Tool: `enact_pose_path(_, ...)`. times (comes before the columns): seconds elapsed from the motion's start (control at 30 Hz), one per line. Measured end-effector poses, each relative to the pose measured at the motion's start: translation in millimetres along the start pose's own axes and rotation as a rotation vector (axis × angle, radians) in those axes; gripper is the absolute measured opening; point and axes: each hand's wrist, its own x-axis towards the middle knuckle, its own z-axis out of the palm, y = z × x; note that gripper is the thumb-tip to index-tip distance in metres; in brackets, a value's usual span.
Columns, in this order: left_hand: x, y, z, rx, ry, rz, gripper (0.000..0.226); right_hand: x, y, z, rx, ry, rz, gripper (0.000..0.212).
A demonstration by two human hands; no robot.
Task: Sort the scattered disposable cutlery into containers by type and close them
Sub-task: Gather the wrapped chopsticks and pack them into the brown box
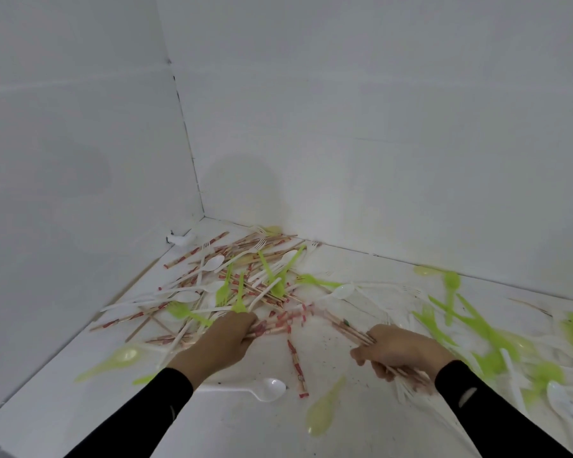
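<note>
- I seem to be in a bare test booth or studio corner.
- Plain white wall panels meet at a dark, gappy seam.
- My white counter is strewn with loose disposable cutlery.

Lime-green and white plastic cutlery at the right is motion-blurred and cut off by the edge. The right hand grips a bundle of wooden chopsticks, blurred at its near end. The left hand hides its fingertips, curled round paper-wrapped chopsticks. A white lump in the far left corner is too small to tell.
</note>
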Motion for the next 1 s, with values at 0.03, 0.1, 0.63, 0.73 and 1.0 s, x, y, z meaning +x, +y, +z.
enact_pose_path(0.03, 1, 2, -6, -0.073, 0.023, -0.019, 0.004, 1, -6, 7, 0.133, 0.035, -0.018, 0.023)
enact_pose_path(0.1, 4, 7, -21, -0.212, 0.093, -0.038, 0.018, 10, -19, 24, 0.315, 0.155, -0.063, 0.021)
enact_pose_path(0.63, 13, 39, -11, -1.068, 0.737, -0.258, 0.014, 38, -29, 43, -0.054, 0.238, -0.102, 0.023)
enact_pose_path(0.73, 11, 38, 9, -1.067, 0.625, -0.281, 0.016, 30, -17, 20, 0.064, 0.199, -0.137, 0.018)
enact_pose_path(1.0, 35, 27, 20, -0.62, 0.378, -0.331, 0.018, 34, -41, 8, 0.457, 0.245, -0.201, 0.019)
